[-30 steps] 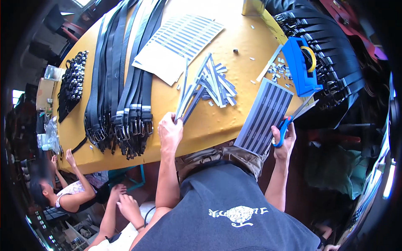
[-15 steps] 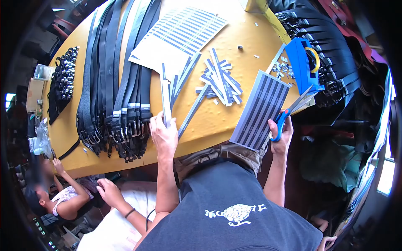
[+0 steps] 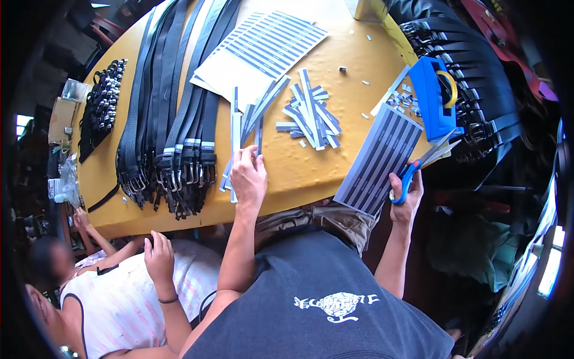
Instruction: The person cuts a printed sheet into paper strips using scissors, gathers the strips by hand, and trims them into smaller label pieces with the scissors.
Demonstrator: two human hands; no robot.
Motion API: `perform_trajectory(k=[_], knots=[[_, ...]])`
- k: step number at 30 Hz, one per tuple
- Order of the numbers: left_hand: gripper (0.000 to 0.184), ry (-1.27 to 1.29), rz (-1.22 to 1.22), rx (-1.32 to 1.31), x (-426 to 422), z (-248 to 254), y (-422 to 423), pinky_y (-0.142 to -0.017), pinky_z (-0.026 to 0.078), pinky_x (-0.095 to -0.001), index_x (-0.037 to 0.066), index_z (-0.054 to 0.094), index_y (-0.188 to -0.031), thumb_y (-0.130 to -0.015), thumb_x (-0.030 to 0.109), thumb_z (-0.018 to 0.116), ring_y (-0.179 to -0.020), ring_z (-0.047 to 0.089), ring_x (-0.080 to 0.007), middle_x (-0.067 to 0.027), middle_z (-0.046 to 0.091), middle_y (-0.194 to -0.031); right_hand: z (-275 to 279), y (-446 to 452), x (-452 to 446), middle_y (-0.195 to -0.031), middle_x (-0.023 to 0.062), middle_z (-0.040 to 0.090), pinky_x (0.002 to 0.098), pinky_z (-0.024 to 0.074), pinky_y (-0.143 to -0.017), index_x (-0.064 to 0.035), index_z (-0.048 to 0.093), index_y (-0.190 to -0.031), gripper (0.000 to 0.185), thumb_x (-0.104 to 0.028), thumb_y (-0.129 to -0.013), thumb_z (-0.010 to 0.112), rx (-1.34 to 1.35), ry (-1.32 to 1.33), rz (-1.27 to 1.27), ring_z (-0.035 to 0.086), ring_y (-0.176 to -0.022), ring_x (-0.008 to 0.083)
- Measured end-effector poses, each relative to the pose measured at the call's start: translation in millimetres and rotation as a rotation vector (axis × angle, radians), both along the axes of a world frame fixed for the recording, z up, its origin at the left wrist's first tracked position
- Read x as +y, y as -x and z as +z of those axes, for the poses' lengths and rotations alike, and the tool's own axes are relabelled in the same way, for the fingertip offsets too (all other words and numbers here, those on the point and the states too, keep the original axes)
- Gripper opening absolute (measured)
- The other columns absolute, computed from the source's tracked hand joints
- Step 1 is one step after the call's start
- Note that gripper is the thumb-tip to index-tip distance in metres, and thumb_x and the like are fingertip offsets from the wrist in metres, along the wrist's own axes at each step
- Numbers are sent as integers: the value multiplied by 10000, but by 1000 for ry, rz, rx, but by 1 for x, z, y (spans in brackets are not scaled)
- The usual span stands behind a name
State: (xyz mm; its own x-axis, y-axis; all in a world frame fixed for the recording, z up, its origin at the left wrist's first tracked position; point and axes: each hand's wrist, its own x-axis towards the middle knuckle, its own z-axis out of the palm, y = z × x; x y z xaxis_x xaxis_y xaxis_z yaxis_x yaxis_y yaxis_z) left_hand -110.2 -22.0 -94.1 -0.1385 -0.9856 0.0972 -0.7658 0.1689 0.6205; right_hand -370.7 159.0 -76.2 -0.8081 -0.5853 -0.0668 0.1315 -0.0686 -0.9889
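Since the frame before, the left hand (image 3: pixel 249 179) has slid up along some thin strips (image 3: pixel 235 128), and their low ends now poke out by its wrist. Another person (image 3: pixel 128 299) in a white top has leaned into view.

The left arm reaches forward, palm down, with bent fingers over the strips. I cannot tell if they pinch them or just rest there. The right hand (image 3: pixel 408 197) is bent up at the wrist and wraps around blue and red scissors (image 3: pixel 417 163). Their blades are a bit apart and point up, just below the blue tape holder (image 3: pixel 428 99). One striped sheet (image 3: pixel 378 161) is by the right thumb, below and left of the tape holder.

White letters (image 3: pixel 339 305) are on the dark shirt (image 3: pixel 269 299), but I cannot read them. Words on the stripes are too tiny to read.

I count one pair of scissors, one tape holder and one yellow ring (image 3: pixel 454 90) on it. Left of the tape holder, on the yellow tabletop (image 3: pixel 335 167), is a pile of cut strips (image 3: pixel 312 116), too mixed up to count.
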Motion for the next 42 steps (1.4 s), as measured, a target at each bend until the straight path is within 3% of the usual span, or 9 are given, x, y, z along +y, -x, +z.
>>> perform_trajectory(k=[1,4,8,14,20,24,28,32,42], knots=[[195,156,-36,-60,0,-3,3,-728,499,-406,29,634,-1015,-832,91,662,-819,638,-300,-143,627,-911,0,3,4,-797,-41,495,189,360,-579,-40,540,-1160,487,-93,-748,795,-4,-6,0,476,-668,42],[228,9,-106,55,3,3,38,-689,511,-396,45,639,-1014,-834,172,693,-749,658,-295,-142,667,-845,-4,10,19,-855,-34,511,187,399,-666,-46,534,-1201,507,-75,-755,773,-29,-27,29,498,-734,47],[391,-175,-96,40,16,29,91,-638,514,-379,21,595,-981,-777,310,762,-673,675,-287,-111,688,-725,-1,11,26,-800,-52,473,183,360,-612,-50,536,-1191,501,-78,-751,775,-43,0,34,457,-683,36],[394,-177,-128,143,13,5,102,-617,522,-367,6,587,-987,-752,250,788,-659,685,-246,-119,700,-748,-5,12,32,-786,-60,446,190,333,-595,-57,531,-1179,496,-100,-749,777,-63,-1,69,434,-671,32],[317,-455,-73,337,11,10,81,-598,529,-280,-36,607,-1038,-793,115,739,-652,680,-150,-123,714,-799,-7,21,34,-798,-58,454,188,329,-595,-69,536,-1160,480,-105,-746,777,-85,-24,109,428,-670,30],[222,-441,-52,342,8,8,67,-590,524,-272,-27,655,-949,-842,162,700,-643,674,-135,-126,711,-815,-8,21,33,-736,-46,489,193,321,-566,-50,535,-1151,513,-201,-745,809,-53,13,132,426,-633,33],[220,-487,-42,451,11,18,52,-450,442,-216,3,619,-980,-885,193,675,-548,614,-94,-64,684,-802,-14,21,38,-719,-53,476,190,301,-555,-55,536,-1154,531,-223,-737,819,-44,-4,162,410,-621,29],[249,-592,6,312,18,17,10,-551,492,-267,34,626,-988,-924,274,610,-626,622,-95,-83,689,-878,-17,22,46,-805,-52,457,195,340,-612,-72,535,-1151,472,-114,-745,771,-98,-11,180,423,-687,35],[279,-573,139,184,85,4,-37,-609,493,-276,9,632,-969,-907,281,638,-673,616,-104,-80,677,-839,-21,32,69,-816,-43,480,191,352,-621,-64,536,-1161,482,-131,-745,770,-106,21,170,457,-700,40]])
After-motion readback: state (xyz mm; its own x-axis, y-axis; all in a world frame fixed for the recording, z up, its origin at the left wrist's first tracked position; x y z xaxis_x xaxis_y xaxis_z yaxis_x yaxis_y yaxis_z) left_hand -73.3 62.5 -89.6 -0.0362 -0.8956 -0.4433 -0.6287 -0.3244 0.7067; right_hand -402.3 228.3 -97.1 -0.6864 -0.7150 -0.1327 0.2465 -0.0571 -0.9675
